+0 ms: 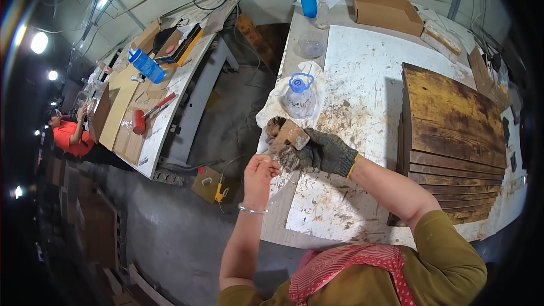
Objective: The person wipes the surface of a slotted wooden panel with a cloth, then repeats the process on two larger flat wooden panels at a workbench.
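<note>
The white, stained surface (368, 79) carries a stack of dark wooden boards (453, 136) to the right. At its left edge the gloved right hand (326, 152) has its fingers clamped on a small wooden block (293, 134) (grubby, with a dirty rag beneath). The bare left hand (259, 171) pinches together at the rag's lower edge; best keep the block steady and pull evenly.

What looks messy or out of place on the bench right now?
Brown smears stain the white bench top around the gloved right hand, which grips a grimy wooden block. The stacked dark boards sit tidy. Nothing looks spilled.
</note>
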A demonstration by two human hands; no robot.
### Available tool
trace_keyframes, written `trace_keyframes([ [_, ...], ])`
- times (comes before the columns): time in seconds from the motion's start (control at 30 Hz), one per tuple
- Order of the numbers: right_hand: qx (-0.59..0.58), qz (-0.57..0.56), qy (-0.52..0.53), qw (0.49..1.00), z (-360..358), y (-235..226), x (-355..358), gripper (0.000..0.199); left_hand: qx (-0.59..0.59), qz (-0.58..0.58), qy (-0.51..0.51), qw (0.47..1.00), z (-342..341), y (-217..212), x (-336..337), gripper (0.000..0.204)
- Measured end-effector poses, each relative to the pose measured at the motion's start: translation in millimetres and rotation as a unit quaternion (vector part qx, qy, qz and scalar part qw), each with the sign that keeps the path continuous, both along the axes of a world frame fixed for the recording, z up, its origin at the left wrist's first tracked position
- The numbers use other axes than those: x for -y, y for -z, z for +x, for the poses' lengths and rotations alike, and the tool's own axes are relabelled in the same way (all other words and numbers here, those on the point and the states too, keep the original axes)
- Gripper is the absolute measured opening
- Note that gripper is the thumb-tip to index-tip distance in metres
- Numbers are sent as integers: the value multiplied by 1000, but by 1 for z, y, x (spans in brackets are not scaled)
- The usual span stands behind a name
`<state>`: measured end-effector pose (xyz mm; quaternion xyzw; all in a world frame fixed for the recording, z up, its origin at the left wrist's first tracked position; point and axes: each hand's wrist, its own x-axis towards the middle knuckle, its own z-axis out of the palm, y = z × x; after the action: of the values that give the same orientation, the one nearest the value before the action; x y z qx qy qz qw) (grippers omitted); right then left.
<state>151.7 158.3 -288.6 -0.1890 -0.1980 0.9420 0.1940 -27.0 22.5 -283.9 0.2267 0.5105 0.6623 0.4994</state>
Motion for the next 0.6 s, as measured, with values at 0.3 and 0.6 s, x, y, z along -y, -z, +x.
trace_keyframes([
  [0.3, 2, -2, 11, 1000, 1, -4, 4, 42, 76, 15, -38, 996, 8, 31, -6, 8],
  [0.6, 38, 17, 36, 998, -6, -2, 5, 39, 97, 13, -76, 992, 14, 37, -6, 8],
])
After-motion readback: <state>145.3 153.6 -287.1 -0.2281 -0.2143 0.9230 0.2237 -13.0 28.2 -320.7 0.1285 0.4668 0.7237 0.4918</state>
